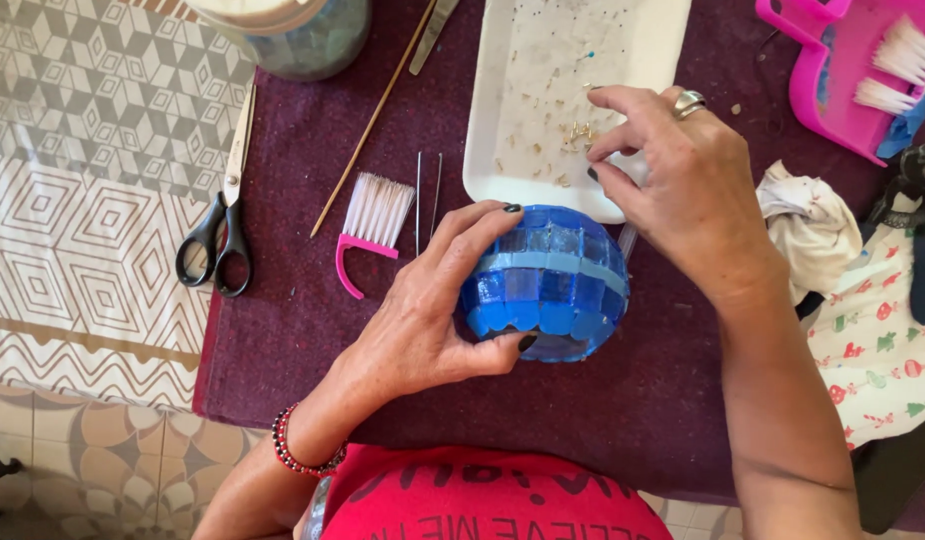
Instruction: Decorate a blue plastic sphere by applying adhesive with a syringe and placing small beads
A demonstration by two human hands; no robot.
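Mostly tiled already: blue globe (544, 282) clasped in left hand (422, 320); right hand (682, 180) pinching a small piece, too tiny to identify, over white tray (502, 170) at table's far edge.

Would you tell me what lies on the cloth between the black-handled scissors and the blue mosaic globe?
In the head view, between the scissors and the globe lie a small pink-handled brush and metal tweezers; the left hand grips the globe's near side.

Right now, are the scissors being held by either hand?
No, the scissors lie untouched at the mat's left edge, while the left hand grips the blue globe and the right hand pinches over the white tray.
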